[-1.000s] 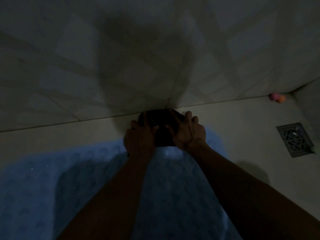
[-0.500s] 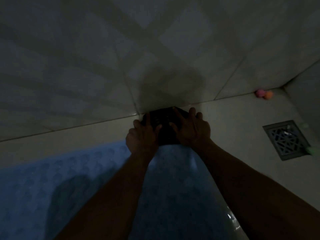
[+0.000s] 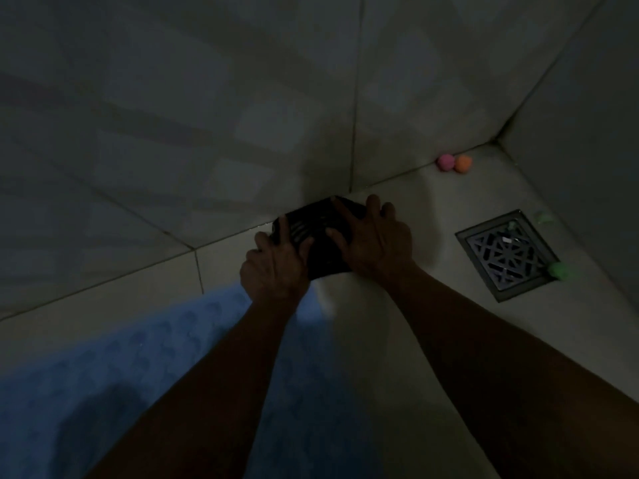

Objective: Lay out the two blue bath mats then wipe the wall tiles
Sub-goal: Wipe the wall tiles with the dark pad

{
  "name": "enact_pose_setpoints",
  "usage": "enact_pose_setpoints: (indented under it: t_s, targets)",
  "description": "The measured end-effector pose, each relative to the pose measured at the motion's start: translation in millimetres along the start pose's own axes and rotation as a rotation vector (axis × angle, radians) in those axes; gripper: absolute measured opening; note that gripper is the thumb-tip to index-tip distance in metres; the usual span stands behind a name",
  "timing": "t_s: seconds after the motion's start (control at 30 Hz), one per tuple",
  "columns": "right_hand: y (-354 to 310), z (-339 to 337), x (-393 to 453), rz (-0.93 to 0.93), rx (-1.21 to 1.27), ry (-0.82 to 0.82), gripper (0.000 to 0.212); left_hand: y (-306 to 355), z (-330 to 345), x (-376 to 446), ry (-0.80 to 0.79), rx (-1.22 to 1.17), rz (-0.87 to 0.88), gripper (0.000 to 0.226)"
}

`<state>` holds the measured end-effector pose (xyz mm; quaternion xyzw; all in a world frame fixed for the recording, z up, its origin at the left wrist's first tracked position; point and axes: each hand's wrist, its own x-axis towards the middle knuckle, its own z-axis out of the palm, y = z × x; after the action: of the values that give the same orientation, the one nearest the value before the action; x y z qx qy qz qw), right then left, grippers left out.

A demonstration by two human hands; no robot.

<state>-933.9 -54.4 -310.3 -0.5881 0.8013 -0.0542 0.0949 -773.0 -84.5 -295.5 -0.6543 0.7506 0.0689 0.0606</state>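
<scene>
Grey wall tiles (image 3: 207,115) rise above the floor (image 3: 397,340), where a blue bath mat (image 3: 103,392) lies beneath the forearms. Left hand (image 3: 273,267) and right hand (image 3: 377,243) press spread fingers (image 3: 373,205) flat on a dark slotted object (image 3: 318,233) touching the wall's base. No writing is readable.

Dim light in here, everything grey. Pale floor (image 3: 397,340) under me, meeting a side wall (image 3: 587,133) in the corner. A square metal drain (image 3: 506,254) sits to my right; pink ball (image 3: 445,162) and orange ball (image 3: 463,163) touch in the corner.
</scene>
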Motion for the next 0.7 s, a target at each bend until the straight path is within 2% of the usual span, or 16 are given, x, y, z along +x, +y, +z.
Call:
enact_pose_setpoints:
  t_s: [0.37, 0.7]
  targets:
    - [58.3, -11.1, 3.9, 0.085, -0.014, 0.027, 0.067, 62.3, 1.1, 4.3, -0.041, -0.022, 0.04, 0.071]
    - [73.5, -11.4, -43.0, 0.151, -0.002, -0.052, 0.07, 72.1, 10.6, -34.8, -0.069, 0.018, 0.097, 0.074]
